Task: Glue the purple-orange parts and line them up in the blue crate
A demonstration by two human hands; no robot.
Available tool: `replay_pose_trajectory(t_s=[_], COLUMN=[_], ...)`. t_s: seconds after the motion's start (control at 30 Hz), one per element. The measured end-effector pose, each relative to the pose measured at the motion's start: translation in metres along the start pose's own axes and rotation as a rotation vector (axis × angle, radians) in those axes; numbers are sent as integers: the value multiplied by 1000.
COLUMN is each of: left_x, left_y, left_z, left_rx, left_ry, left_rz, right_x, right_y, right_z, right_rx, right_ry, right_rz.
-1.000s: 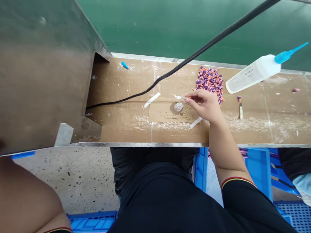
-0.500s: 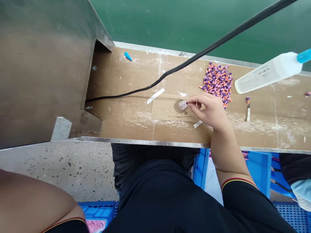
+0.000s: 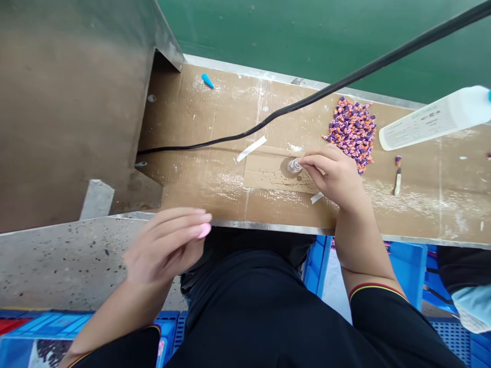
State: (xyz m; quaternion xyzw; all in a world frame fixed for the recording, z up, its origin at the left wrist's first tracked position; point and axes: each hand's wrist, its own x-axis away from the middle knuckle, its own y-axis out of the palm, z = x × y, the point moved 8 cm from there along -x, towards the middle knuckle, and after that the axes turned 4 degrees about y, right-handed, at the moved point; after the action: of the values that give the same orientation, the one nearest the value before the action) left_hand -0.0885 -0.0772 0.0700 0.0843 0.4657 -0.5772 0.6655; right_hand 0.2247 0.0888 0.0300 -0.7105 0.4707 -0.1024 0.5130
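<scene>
1 head-worn camera looks forward and down from close above; it faces the left hand (image 3: 164,245), the right hand (image 3: 333,176) and a cardboard-covered workbench (image 3: 192,179).

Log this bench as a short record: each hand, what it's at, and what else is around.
Right hand: pinched at a clear cup
Left hand: raised near the bench edge, off the bench, a pink bit at its fingers, unclear what
Beside right hand: pile of purple-and-orange pieces
Also on bench: squeeze bottle, blue tapered piece
Surface: cardboard
</scene>
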Motion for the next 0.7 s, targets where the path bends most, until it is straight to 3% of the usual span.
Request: replay_pose_trajectory(t_s=[0.07,0.1,0.2,0.3,0.4,0.5,0.7], left_x=[-8,-14,-31,-41,-52,-66,-74], left_y=[33,48,86,121,150,168,178], left_z=[-1,-5,-23,-45,-60,-70,-80], left_rx=[59,116,322,516,674,708,580], left_ry=[23,-28,-313,-654,-847,-842,-586], left_rz=[-14,-20,-40,-108,-175,-196,-144], right_x=[-1,-1,-1,0,4,2,2], right_y=[0,0,-5,-19,-32,-28,-27], right_z=[0,0,-3,-9,-15,-20,-11], right_rx=[-1,2,-12,-77,-67,-65,-36], right_ry=[9,14,32,34,71,87,117], right_rz=[-2,-1,54,240,415,379,357])
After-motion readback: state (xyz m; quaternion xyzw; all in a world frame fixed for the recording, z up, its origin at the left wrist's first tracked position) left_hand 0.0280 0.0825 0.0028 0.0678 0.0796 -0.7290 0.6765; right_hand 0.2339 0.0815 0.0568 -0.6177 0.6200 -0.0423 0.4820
